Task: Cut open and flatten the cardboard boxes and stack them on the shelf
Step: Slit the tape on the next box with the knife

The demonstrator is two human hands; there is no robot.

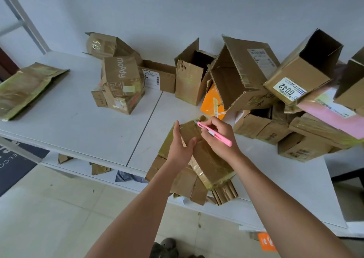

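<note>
A taped brown cardboard box [208,159] lies on the white table [78,119] near its front edge, on top of other flattened cardboard [187,185]. My left hand [180,149] rests on the box's left side, fingers straight along its edge and thumb spread. My right hand [218,137] grips a pink utility knife [214,133], whose blade tip touches the far top edge of the box.
Several opened boxes stand at the back, among them a "moody" box [120,84] and an orange box [212,102]. A pile of boxes [295,100] fills the right side. A flattened box [25,88] lies at the far left. Cardboard scraps [100,169] sit on the lower shelf.
</note>
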